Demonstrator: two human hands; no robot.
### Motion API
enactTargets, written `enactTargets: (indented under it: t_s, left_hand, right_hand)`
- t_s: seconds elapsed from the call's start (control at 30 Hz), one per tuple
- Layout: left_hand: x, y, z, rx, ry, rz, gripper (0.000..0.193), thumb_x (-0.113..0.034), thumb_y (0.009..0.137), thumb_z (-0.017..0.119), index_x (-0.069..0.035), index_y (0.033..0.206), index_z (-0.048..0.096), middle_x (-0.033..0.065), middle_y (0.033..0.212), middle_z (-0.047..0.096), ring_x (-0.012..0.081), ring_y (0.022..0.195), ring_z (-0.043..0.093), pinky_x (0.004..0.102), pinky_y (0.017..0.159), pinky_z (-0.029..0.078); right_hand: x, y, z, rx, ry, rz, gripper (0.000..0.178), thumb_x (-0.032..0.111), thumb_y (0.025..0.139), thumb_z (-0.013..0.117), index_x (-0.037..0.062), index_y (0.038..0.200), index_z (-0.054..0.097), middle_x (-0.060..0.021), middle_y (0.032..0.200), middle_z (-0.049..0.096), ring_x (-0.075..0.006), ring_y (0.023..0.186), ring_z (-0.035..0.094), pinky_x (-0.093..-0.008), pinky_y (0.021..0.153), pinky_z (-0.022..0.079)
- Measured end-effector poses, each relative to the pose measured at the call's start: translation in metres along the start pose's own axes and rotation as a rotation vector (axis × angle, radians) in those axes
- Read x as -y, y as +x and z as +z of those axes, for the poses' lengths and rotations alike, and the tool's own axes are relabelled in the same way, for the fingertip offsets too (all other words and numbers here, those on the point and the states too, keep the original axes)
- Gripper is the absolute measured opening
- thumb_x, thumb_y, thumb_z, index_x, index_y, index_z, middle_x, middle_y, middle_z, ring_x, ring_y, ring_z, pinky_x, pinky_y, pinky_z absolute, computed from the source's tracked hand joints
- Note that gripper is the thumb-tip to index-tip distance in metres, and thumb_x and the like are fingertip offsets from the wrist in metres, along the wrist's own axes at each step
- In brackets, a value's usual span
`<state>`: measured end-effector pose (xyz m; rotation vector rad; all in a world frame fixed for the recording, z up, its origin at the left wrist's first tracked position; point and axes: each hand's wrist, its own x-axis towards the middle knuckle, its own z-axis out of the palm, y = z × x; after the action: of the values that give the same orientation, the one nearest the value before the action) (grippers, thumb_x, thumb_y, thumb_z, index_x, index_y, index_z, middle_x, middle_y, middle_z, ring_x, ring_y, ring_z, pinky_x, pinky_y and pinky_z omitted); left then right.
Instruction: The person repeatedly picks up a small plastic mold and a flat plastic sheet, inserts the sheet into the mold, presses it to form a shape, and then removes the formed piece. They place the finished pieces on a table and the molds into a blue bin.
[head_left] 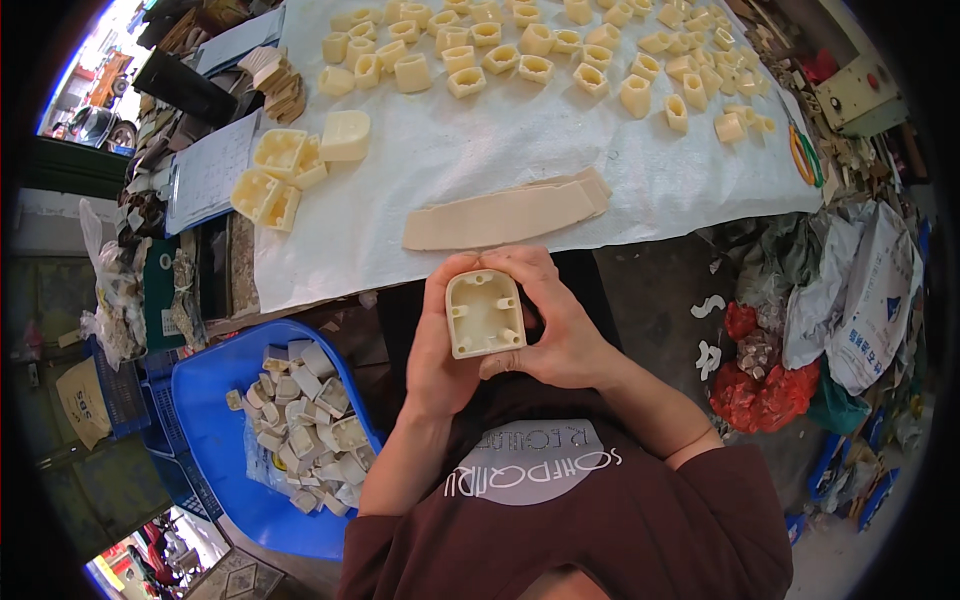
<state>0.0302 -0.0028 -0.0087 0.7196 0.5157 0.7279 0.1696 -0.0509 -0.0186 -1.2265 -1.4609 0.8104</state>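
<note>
Plastic part: a cream, hollow, box-shaped plastic part point(485, 313) sits at the centre of the frame, its open side facing up toward the camera, with small posts showing inside.
Left hand: the left hand point(437, 345) wraps the part's left side, thumb along its edge, fingers closed around it.
Right hand: the right hand point(560, 325) clasps the part's right side and top, fingers curled over its upper edge.
Strips: a stack of long cream strips point(510, 213) lies just above the hands, on the white sheet point(480, 150).
Sheet: it covers the table across the upper middle of the frame.
Small parts: many cream pieces point(520, 45) are spread along the top of the sheet.
Larger parts: a cluster of bigger cream parts point(295, 165) rests at the sheet's left edge.
Blue bin: a blue bin point(215, 420) in the lower left holds a heap of pale parts point(305, 425).
Bags: red and white bags point(800, 340) lie at the right.
</note>
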Motion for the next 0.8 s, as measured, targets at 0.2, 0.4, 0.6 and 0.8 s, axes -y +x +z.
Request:
enactTargets:
  t_s: [0.2,0.4,0.6,0.8]
  left_hand:
    - [0.009,0.0,-0.004,0.015,0.03,0.085,0.061,-0.021,0.078,0.052,-0.009,0.132,0.026,0.0113,0.109,0.048,0.0222,0.097,0.054,0.034,0.078,0.049]
    - [0.0,0.004,-0.002,-0.025,-0.133,0.0,0.05,-0.026,0.085,0.046,-0.004,0.128,0.034,0.0121,0.106,0.053,0.0179,0.086,0.058,0.0296,0.07,0.05]
    - [0.0,0.004,-0.013,0.047,-0.015,-0.062,0.038,-0.021,0.082,0.052,-0.002,0.114,0.046,0.0105,0.099,0.055,0.0169,0.082,0.059,0.0297,0.066,0.052]
    - [0.0,0.003,-0.003,0.062,-0.083,-0.004,0.055,-0.033,0.083,0.056,-0.005,0.125,0.034,0.0118,0.109,0.05,0.0181,0.085,0.059,0.0309,0.067,0.053]
  right_hand:
    - [0.003,-0.002,0.008,-0.05,-0.061,-0.028,0.08,0.03,0.059,0.081,0.0047,0.125,0.042,-0.0101,0.118,0.046,-0.0283,0.113,0.04,-0.0389,0.094,0.027]
    - [-0.001,-0.002,0.002,0.037,0.041,-0.084,0.08,0.03,0.057,0.081,0.0051,0.124,0.044,-0.0105,0.122,0.045,-0.0294,0.112,0.039,-0.0399,0.095,0.029]
    - [-0.001,-0.001,0.001,0.117,0.025,-0.147,0.08,0.031,0.057,0.081,0.0052,0.124,0.045,-0.0111,0.127,0.043,-0.0306,0.114,0.038,-0.0412,0.096,0.029]
    - [-0.006,0.002,-0.004,0.114,0.389,0.105,0.043,0.038,0.087,0.05,0.005,0.114,0.053,-0.0092,0.116,0.047,-0.02,0.096,0.049,-0.0324,0.078,0.041]
